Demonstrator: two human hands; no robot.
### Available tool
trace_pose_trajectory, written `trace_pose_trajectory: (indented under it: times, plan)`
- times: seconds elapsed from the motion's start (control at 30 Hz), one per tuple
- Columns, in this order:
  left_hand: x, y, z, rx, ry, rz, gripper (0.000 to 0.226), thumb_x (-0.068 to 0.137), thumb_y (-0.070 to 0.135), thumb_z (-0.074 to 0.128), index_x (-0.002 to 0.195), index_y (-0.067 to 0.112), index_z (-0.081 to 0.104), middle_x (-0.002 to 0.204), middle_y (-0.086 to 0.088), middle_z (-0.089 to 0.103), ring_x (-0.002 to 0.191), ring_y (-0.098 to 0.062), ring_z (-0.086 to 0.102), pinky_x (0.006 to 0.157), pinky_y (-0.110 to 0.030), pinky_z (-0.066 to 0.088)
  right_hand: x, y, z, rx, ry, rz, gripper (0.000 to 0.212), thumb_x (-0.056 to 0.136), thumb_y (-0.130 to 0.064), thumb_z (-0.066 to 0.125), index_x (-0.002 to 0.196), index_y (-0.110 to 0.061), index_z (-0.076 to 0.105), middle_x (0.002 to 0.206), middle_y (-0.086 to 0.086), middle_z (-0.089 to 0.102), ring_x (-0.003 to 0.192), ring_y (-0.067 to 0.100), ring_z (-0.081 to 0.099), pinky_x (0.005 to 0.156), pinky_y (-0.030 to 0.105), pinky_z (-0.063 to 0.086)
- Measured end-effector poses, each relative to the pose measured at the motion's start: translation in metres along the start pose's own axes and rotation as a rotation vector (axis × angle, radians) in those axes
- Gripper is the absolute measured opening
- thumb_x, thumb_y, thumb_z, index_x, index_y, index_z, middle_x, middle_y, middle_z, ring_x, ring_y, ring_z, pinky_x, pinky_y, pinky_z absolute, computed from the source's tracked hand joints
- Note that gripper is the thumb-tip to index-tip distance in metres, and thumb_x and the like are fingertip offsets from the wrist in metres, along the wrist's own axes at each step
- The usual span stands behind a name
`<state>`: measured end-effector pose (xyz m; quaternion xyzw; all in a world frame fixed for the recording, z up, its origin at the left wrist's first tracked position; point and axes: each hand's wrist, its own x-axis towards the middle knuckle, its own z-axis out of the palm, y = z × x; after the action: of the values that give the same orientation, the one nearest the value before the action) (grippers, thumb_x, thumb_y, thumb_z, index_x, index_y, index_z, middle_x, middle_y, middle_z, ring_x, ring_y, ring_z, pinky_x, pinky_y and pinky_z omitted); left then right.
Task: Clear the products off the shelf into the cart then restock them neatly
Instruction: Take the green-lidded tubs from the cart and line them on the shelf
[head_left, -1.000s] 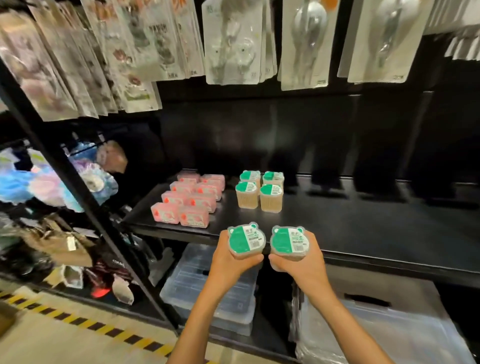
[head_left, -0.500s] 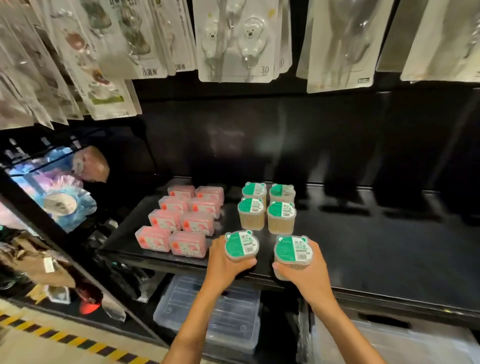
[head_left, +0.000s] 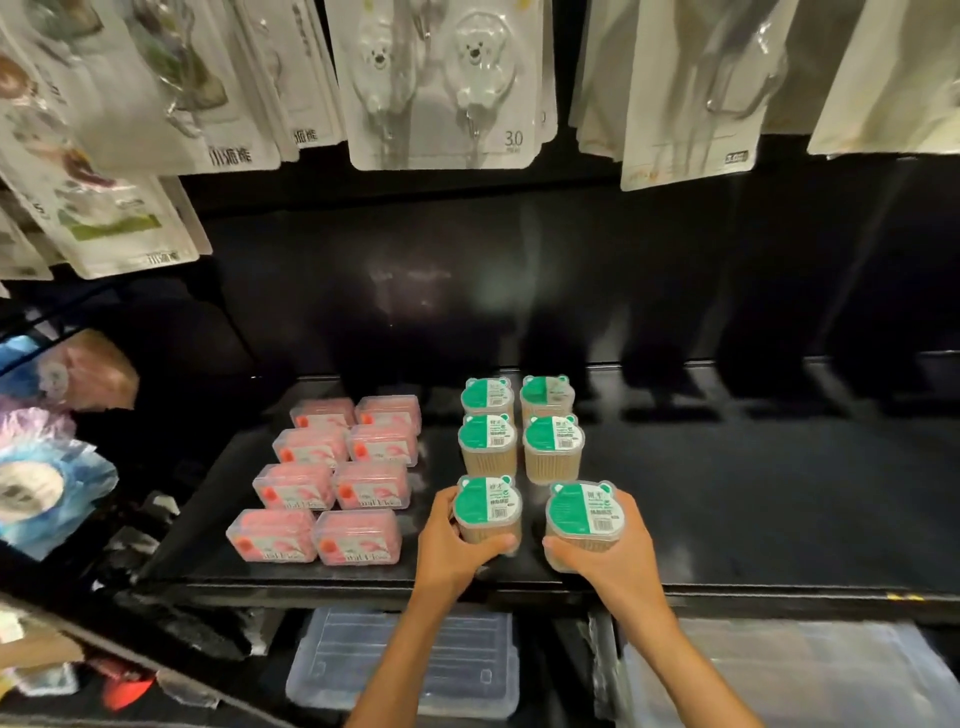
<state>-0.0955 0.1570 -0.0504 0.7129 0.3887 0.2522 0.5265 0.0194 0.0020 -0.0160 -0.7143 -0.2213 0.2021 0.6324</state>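
Restocking underway: my left hand and right hand each grip a green-lidded tub at the shelf front, behind them four tubs and eight pink boxes already placed; the right half stays bare

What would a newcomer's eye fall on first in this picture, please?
Probably the two hands at the shelf's front edge: the left hand and the right hand each grip a green-lidded tub. Behind them stand four more green-lidded tubs, with eight pink boxes in two columns to their left.
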Motion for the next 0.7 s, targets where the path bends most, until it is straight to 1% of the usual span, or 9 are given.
trace_pose_trajectory:
  times: [0.03,0.13,0.17,0.27,0.3,0.4,0.5,0.6,0.7]
  plan:
    - [0.002,-0.001,0.0,-0.018,-0.005,0.001,0.079,0.053,0.014,0.091,0.12,0.015,0.05,0.111,0.006,0.064,0.101,-0.004,0.062,0.084,-0.016,0.052,0.0,-0.001,0.002,-0.007,0.013,-0.001,0.079,0.055,-0.002,0.089,0.118,-0.022,0.046,0.106,-0.007,0.064,0.096,0.001,0.062,0.072,0.009,0.048]
    - [0.008,-0.002,-0.001,-0.066,0.0,0.006,0.088,0.043,0.036,0.088,0.121,0.014,0.053,0.111,0.005,0.065,0.102,-0.008,0.064,0.087,-0.027,0.054,0.001,-0.002,0.006,-0.009,0.042,0.002,0.077,0.055,0.002,0.088,0.117,-0.019,0.047,0.104,-0.004,0.064,0.09,-0.001,0.062,0.07,0.006,0.047]
    - [0.01,-0.001,-0.001,-0.068,0.0,0.007,0.087,0.043,0.036,0.088,0.12,0.015,0.053,0.111,0.005,0.066,0.103,-0.008,0.064,0.087,-0.028,0.054,0.001,-0.002,0.007,-0.01,0.045,0.002,0.076,0.056,0.002,0.088,0.117,-0.018,0.047,0.105,-0.003,0.065,0.092,0.001,0.062,0.07,0.006,0.047]
    - [0.014,-0.002,0.0,-0.054,0.001,0.04,0.072,0.054,0.011,0.09,0.116,0.021,0.053,0.111,0.007,0.064,0.102,-0.004,0.062,0.087,-0.026,0.053,0.0,0.0,0.009,-0.011,0.063,0.006,0.078,0.056,-0.001,0.088,0.119,-0.019,0.047,0.106,-0.003,0.065,0.096,0.008,0.063,0.074,0.011,0.049]
    - [0.016,-0.002,0.0,-0.055,0.002,0.055,0.071,0.057,0.007,0.089,0.115,0.022,0.052,0.111,0.007,0.063,0.102,-0.003,0.061,0.087,-0.026,0.053,-0.001,0.0,0.008,-0.011,0.072,0.007,0.078,0.056,-0.001,0.089,0.12,-0.018,0.047,0.107,-0.003,0.064,0.097,0.008,0.063,0.077,0.014,0.05]
    - [0.018,-0.004,0.0,-0.052,-0.011,0.076,0.069,0.058,0.008,0.088,0.114,0.026,0.052,0.109,0.011,0.062,0.102,-0.002,0.06,0.088,-0.026,0.053,-0.003,0.002,0.008,-0.003,0.088,0.012,0.08,0.056,-0.001,0.089,0.123,-0.016,0.046,0.109,-0.001,0.064,0.1,0.012,0.063,0.086,0.024,0.05]
    - [0.02,-0.004,0.0,-0.051,-0.02,0.082,0.07,0.058,0.01,0.088,0.115,0.028,0.05,0.109,0.014,0.061,0.103,-0.001,0.06,0.09,-0.028,0.052,-0.006,0.002,0.01,-0.007,0.096,0.011,0.08,0.056,0.0,0.088,0.122,-0.016,0.046,0.109,0.0,0.064,0.099,0.01,0.062,0.08,0.016,0.049]
    - [0.022,-0.002,0.0,-0.048,-0.023,0.088,0.07,0.059,0.011,0.088,0.113,0.03,0.048,0.113,0.008,0.061,0.103,-0.006,0.06,0.091,-0.029,0.052,-0.009,0.002,0.011,-0.004,0.097,0.008,0.079,0.057,0.0,0.088,0.122,-0.015,0.046,0.107,-0.003,0.063,0.097,0.006,0.062,0.076,0.01,0.049]
    - [0.02,-0.002,-0.003,-0.052,-0.043,0.078,0.079,0.057,0.011,0.09,0.121,0.024,0.045,0.12,0.006,0.057,0.112,-0.011,0.057,0.094,-0.028,0.049,-0.01,0.002,0.011,-0.008,0.095,0.002,0.079,0.057,0.0,0.088,0.122,-0.015,0.046,0.108,-0.003,0.062,0.098,0.005,0.06,0.074,0.005,0.047]
